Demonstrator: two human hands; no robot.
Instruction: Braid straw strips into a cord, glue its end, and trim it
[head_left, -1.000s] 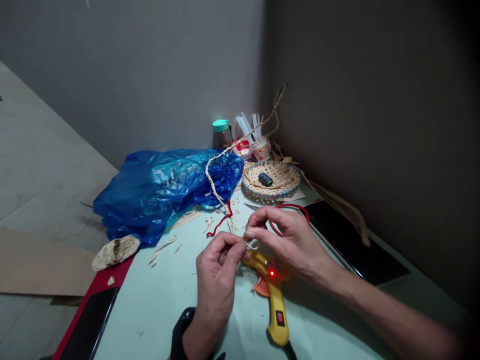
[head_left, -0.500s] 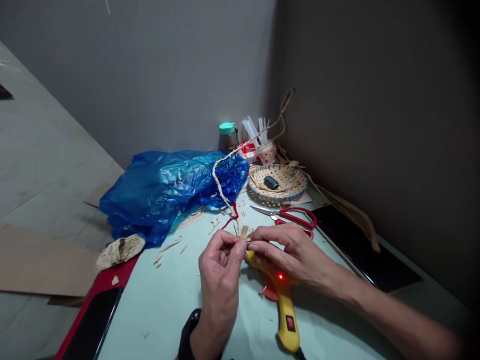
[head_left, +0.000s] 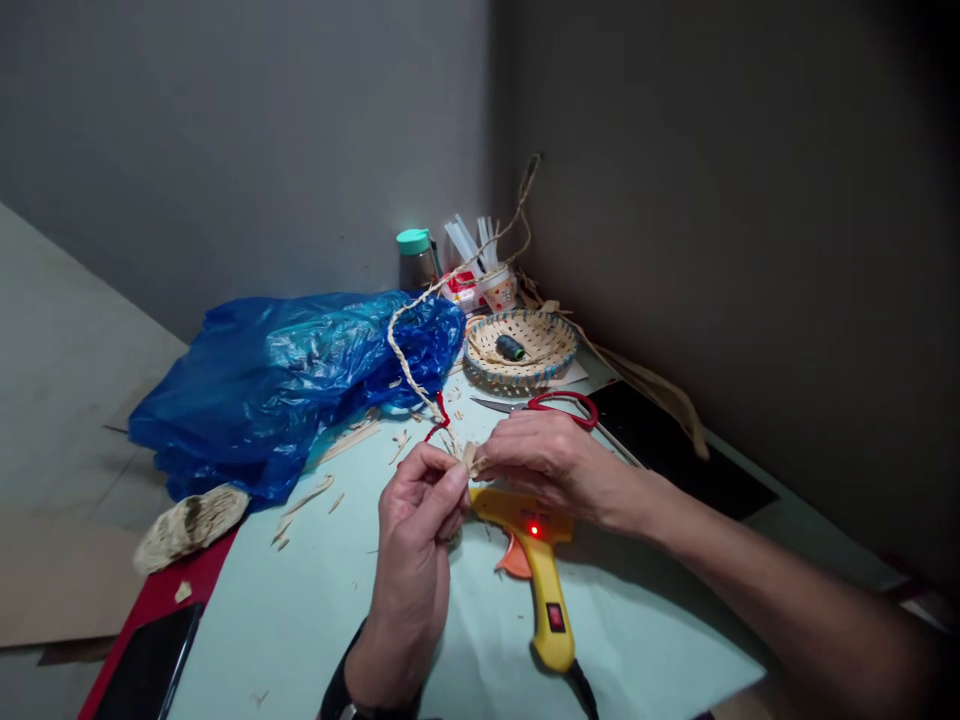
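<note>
Between my two hands is a small piece of pale dried fibre (head_left: pixel 471 458), its lower part hidden by fingers. My left hand (head_left: pixel 420 515) pinches it between thumb and forefinger. My right hand (head_left: pixel 551 460) has its fingers closed at the piece's right side, fingertips partly hidden. A braided fibre cord (head_left: pixel 401 352) runs from near the pinch up to the wall, with a red tie (head_left: pixel 441 412) around its lower end. Just under my right hand lies a yellow glue gun (head_left: pixel 551 590) with its red light lit. Red-handled scissors (head_left: pixel 566 402) lie behind that hand, partly covered.
A blue plastic bag (head_left: pixel 300 370) fills the back left. Behind stand a woven basket (head_left: pixel 555 345) holding a dark thread spool (head_left: pixel 510 347), a cup (head_left: pixel 499 290) of glue sticks and a green-lidded jar (head_left: pixel 415 258). A phone (head_left: pixel 150 665) lies front left; fibre scraps (head_left: pixel 304 505) litter the table.
The view has shifted, so the whole scene sits further left. My right hand has turned more palm-down over the fibre piece; my left hand keeps its pinch.
</note>
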